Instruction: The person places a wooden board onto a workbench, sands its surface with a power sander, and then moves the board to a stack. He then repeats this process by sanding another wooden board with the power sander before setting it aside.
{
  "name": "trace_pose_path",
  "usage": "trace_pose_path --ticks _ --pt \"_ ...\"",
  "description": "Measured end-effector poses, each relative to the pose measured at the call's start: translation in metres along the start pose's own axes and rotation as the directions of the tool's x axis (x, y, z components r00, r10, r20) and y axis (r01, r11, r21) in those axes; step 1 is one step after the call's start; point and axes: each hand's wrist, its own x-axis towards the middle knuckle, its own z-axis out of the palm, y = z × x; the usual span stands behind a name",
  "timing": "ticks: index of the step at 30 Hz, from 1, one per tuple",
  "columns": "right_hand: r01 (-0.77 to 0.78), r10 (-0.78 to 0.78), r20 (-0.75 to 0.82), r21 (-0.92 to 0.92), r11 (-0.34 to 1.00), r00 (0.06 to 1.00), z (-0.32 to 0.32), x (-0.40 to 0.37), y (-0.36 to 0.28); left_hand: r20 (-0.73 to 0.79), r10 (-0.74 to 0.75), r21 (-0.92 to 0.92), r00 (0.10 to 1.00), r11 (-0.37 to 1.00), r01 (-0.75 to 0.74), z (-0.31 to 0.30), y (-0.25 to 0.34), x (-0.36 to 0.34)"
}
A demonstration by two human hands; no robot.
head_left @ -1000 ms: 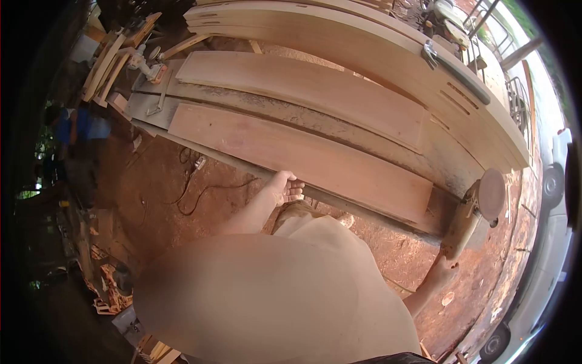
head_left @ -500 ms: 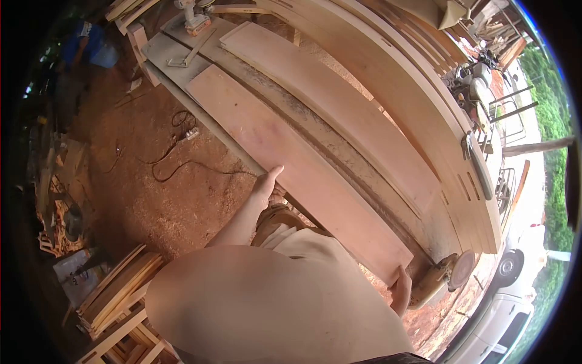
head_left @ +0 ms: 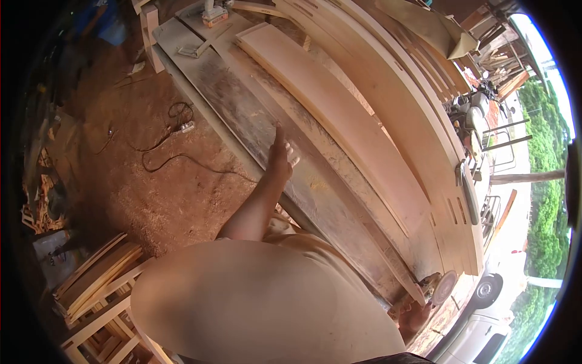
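A long reddish plank stands tipped up on its edge on the dusty workbench, so only its thin edge shows. My left hand grips the plank near its middle, thumb up, fingers curled over the far face. My right hand is at the plank's near end, low at the right and partly hidden by my body; it looks closed on that end. A second, wider plank lies flat on the bench just beyond.
A disc sander sits at the bench's near end by my right hand. Long slotted boards are stacked behind. A cable runs over the red dirt floor; wooden frames are piled at lower left. A vehicle is parked at the right.
The near plank, lying flat before, has been turned up onto its edge. My left hand moved up and further over the bench with it; the view swung left.
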Motion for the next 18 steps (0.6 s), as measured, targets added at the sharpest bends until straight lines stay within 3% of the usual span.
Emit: trace_pose_path --ticks 1,2,3,4,5,8,9,10,12,16,18 --pt "0.0 -0.006 -0.052 -0.125 0.992 0.999 0.004 0.001 0.007 -0.127 -0.118 -0.101 0.985 0.989 0.106 0.004 0.0 0.004" --pt "-0.007 -0.019 -0.103 -0.247 0.969 0.994 0.009 0.001 0.015 -0.13 -0.113 -0.113 0.985 0.989 0.099 0.006 0.0 0.006" --pt "-0.004 -0.019 -0.092 -0.251 0.968 0.996 0.035 0.0 0.024 0.183 -0.135 -0.328 0.974 0.925 0.19 0.009 0.002 0.006" --pt "0.021 -0.072 -0.141 -0.332 0.943 0.987 0.073 -0.002 0.03 0.475 -0.075 -0.485 0.877 0.809 0.332 0.01 0.003 0.006" --pt "0.045 -0.132 -0.183 -0.413 0.909 0.974 0.094 0.0 0.031 0.535 0.025 -0.565 0.844 0.754 0.336 0.008 -0.013 0.035" --pt "0.044 -0.23 -0.261 -0.566 0.823 0.937 0.096 0.01 0.031 0.631 0.092 -0.625 0.77 0.648 0.435 0.003 -0.035 0.085" --pt "0.04 -0.25 -0.281 -0.587 0.808 0.926 0.093 0.014 0.03 0.791 0.383 -0.578 0.477 0.724 0.377 -0.007 -0.039 0.089" --pt "0.045 -0.275 -0.296 -0.601 0.798 0.915 0.091 0.022 0.031 0.372 0.139 -0.52 0.918 0.85 0.082 0.04 0.012 0.013" --pt "0.018 -0.303 -0.344 -0.634 0.773 0.889 0.077 0.029 0.03 0.405 -0.005 -0.366 0.914 0.915 0.167 0.048 0.045 -0.039" --pt "-0.049 -0.361 -0.453 -0.675 0.736 0.815 0.036 0.04 0.029 0.517 -0.069 -0.23 0.853 0.949 0.216 0.044 0.015 -0.048" --pt "-0.078 -0.386 -0.5 -0.682 0.727 0.775 0.017 0.044 0.03 0.5 -0.202 -0.165 0.842 0.932 0.321 0.049 -0.003 -0.056"
